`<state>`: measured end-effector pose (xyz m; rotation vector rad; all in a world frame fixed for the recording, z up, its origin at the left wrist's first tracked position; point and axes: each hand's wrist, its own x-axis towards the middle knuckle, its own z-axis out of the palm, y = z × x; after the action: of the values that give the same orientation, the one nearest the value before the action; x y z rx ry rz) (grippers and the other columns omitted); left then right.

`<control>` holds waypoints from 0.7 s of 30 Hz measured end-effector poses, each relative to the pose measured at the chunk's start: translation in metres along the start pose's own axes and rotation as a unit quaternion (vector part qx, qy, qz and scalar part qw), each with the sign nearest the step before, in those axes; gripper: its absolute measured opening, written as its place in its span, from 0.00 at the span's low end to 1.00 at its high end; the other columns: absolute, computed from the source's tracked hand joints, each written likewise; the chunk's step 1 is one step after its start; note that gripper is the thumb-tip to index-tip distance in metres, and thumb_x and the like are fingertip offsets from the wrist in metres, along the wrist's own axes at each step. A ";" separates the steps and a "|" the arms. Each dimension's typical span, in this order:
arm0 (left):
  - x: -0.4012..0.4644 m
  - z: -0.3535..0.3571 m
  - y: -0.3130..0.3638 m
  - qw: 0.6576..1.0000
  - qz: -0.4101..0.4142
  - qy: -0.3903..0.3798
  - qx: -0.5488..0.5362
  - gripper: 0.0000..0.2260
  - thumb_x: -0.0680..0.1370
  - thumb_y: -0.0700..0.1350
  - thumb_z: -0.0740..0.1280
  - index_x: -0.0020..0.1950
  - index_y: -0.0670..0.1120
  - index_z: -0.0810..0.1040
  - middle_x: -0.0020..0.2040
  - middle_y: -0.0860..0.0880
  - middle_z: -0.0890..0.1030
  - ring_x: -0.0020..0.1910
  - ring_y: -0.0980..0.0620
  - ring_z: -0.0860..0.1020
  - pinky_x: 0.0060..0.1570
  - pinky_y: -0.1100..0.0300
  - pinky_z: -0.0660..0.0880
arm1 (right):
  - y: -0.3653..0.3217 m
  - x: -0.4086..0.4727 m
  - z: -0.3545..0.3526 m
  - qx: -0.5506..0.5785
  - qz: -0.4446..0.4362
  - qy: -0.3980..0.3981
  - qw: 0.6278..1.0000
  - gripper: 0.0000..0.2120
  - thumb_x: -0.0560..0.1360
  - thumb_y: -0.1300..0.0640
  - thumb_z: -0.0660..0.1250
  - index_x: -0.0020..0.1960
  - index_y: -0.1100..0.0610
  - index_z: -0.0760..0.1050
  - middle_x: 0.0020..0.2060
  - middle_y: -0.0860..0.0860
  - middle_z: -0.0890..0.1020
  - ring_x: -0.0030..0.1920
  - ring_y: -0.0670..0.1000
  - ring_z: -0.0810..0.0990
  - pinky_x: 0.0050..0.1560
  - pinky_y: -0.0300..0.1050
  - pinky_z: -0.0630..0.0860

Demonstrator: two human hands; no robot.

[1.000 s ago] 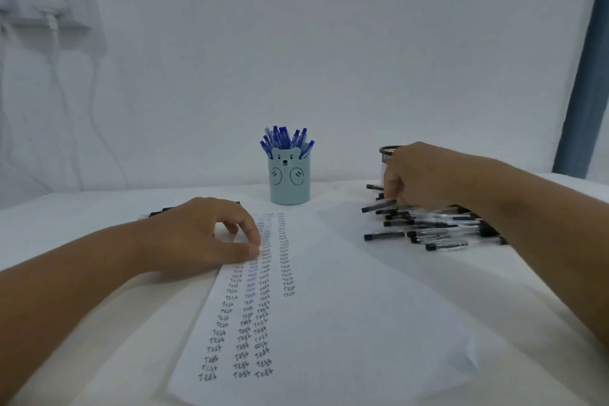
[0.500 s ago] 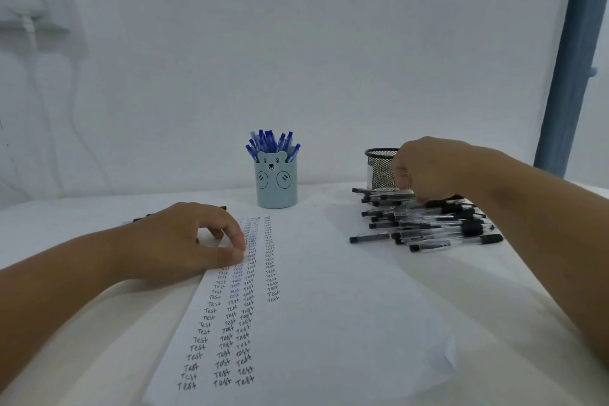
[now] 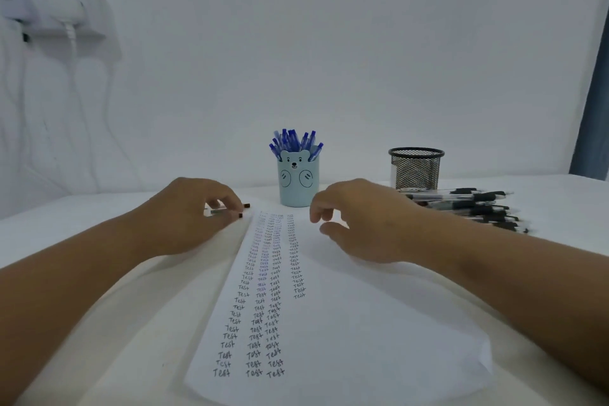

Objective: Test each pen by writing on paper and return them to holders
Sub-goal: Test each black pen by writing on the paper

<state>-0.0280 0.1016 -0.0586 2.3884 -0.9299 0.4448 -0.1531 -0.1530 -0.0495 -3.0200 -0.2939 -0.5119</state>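
Evidently the left hand [image 3: 194, 214] pinches a pen [image 3: 227, 209] lying just off the paper's [image 3: 362, 323] left edge, likely to lift it for testing. The right hand [image 3: 356, 221] hovers over the paper, fingers loosely curled and holding nothing (perhaps ready to take that pen). Black pens [image 3: 468, 208] wait piled toward the table's [image 3: 82, 323] right edge beside the mesh holder [image 3: 416, 170]; blue ones fill the bear holder [image 3: 298, 181].

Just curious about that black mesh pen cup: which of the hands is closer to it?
The right hand. It hangs over the paper, down and to the left of the mesh cup. The left hand is far across the sheet, fingers on loose pens.
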 end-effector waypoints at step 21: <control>-0.002 0.008 -0.024 0.982 -0.109 -0.040 0.151 0.06 0.82 0.56 0.63 0.58 0.66 0.72 0.54 0.61 0.75 0.61 0.54 0.71 0.58 0.53 0.61 | -0.006 0.002 0.014 0.027 -0.019 -0.036 0.999 0.07 0.81 0.49 0.62 0.53 0.46 0.78 0.52 0.40 0.80 0.46 0.41 0.74 0.49 0.38 0.70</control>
<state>-0.0112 0.1127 -0.0748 2.7644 -0.6602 0.4326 -0.1477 -0.1450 -0.0619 -2.9899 -0.3650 -0.3919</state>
